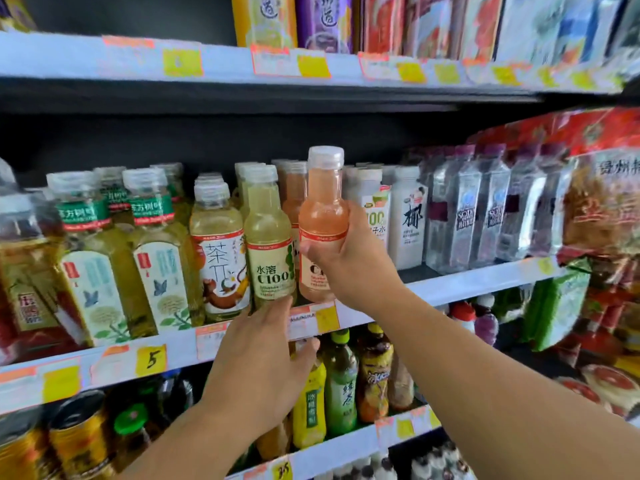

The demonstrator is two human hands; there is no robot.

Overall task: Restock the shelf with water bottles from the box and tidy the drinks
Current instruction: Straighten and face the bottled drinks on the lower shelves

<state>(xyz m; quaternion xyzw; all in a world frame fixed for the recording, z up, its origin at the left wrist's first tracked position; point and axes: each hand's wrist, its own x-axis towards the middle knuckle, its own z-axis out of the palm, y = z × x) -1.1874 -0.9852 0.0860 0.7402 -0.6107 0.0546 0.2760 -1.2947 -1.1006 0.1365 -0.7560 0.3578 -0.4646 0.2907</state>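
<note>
Gripping a pink drink bottle at the shelf's front edge, right hand; left hand relaxed, fingertips touching the yellow bottle.

free: dark gap above bottle caps | blocked: packed drink rows, hanging snack bags right

Bright, even light — edges blurred, wide-angle bowed.

Head camera faces the shelf front-on and close. It tilts slightly down, wide-angled. One view only.
</note>
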